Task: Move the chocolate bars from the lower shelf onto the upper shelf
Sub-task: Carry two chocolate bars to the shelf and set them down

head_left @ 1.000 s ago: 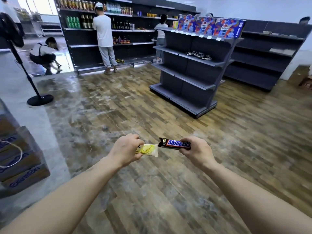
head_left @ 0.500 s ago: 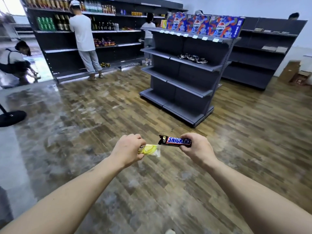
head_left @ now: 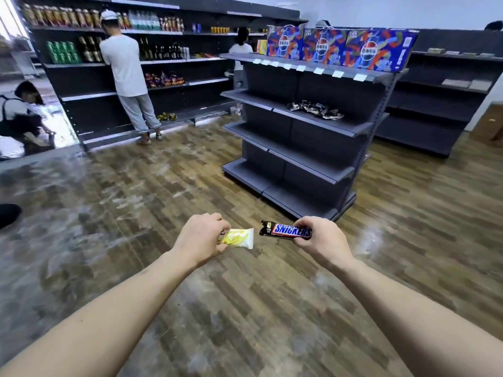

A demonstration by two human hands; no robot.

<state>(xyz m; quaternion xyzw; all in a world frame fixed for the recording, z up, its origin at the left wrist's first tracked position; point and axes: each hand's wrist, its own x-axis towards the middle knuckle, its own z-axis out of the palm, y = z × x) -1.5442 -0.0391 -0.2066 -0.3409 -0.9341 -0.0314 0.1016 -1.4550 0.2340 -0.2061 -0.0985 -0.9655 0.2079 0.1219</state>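
Note:
My left hand (head_left: 200, 239) grips a yellow-and-white wrapped bar (head_left: 239, 238) that sticks out to the right. My right hand (head_left: 322, 240) pinches a brown Snickers bar (head_left: 287, 232) by its right end. Both hands hover over the wooden floor, some way in front of a grey shelf unit (head_left: 299, 126). A heap of dark-wrapped chocolate bars (head_left: 315, 109) lies on that unit's second shelf from the top. Its lower shelves look bare.
Three blue Pepsi cartons (head_left: 340, 47) stand on the unit's top shelf. A person in a white shirt (head_left: 128, 74) stands at the back wall shelving with bottles, another crouches at far left (head_left: 21, 115). A cardboard box (head_left: 487, 126) sits at far right.
The view has swung left to right and closer to the grey shelf unit, which now looms larger. Both hands keep their bars in the same pose.

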